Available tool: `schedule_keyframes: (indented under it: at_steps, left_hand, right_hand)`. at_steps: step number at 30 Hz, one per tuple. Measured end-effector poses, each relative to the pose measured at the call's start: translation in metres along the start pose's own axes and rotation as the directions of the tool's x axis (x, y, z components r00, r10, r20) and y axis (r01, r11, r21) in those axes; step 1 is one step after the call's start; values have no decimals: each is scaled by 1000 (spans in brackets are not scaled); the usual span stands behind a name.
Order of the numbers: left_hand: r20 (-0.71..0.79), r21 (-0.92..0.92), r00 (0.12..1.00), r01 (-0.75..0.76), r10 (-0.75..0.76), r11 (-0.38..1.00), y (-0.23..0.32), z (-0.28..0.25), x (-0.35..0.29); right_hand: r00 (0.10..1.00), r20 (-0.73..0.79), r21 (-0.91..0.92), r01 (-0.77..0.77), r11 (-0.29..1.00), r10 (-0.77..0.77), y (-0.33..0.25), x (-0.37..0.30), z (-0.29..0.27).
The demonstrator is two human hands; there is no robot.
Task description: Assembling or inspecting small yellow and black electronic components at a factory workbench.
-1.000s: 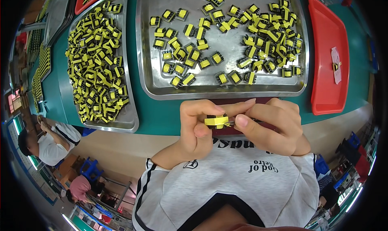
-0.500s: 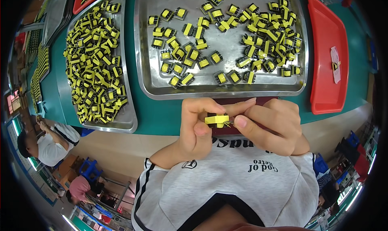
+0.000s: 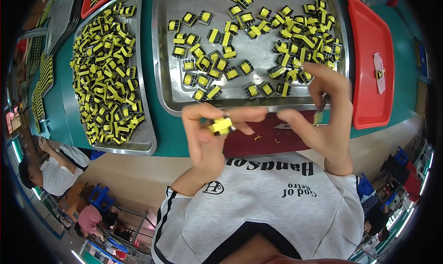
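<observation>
My left hand (image 3: 203, 137) is closed around a small yellow-taped transformer (image 3: 221, 125) with dark core and pins, held above the table's near edge. Its other fingers stretch to the right. My right hand (image 3: 330, 114) is raised over the front right corner of the large metal tray (image 3: 180, 108), thumb and index finger wide apart. A small blurred yellowish and dark thing (image 3: 318, 115) shows by its curled fingers; its kind cannot be made out. Many like transformers (image 3: 304, 42) lie loose in this tray, densest on the right.
At left, a second metal tray (image 3: 146, 121) is heaped with transformers. A red tray (image 3: 369, 118) on the right holds a paper strip with one small part. On the maroon mat (image 3: 258, 144) lie a slim metal tool (image 3: 288, 126) and yellow scraps. Other people work farther off.
My hands have parted. The left has moved left with the transformer; the right has let go of its pins and swung up and right over the tray's edge, baring the mat.
</observation>
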State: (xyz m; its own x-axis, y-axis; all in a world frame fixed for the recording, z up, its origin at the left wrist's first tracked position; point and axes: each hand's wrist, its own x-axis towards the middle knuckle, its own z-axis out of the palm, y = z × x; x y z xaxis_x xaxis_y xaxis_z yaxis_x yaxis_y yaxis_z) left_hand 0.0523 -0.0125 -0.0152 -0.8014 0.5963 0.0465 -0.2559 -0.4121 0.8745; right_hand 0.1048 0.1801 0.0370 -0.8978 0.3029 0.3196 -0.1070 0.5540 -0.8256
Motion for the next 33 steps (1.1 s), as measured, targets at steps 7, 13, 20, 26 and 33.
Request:
schedule_keyframes:
  at_steps: [7,13,20,26,33]
  left_hand:
    - [-56,-294,998,25,-43,955,-3,-30,-2]
    - [-56,392,995,-50,78,918,6,-17,-1]
    - [182,493,961,-271,206,827,4,-9,6]
    - [384,-137,894,302,-231,943,2,-9,4]
    - [172,-129,935,333,-309,934,3,3,1]
  right_hand:
    - [953,292,-523,91,847,78,14,-4,33]
    - [953,302,-264,43,964,40,15,-2,28]
    - [884,460,267,-225,937,81,-7,-5,12]
    - [941,310,343,23,939,-136,10,-13,15]
    - [933,295,346,95,933,-205,7,-12,9]
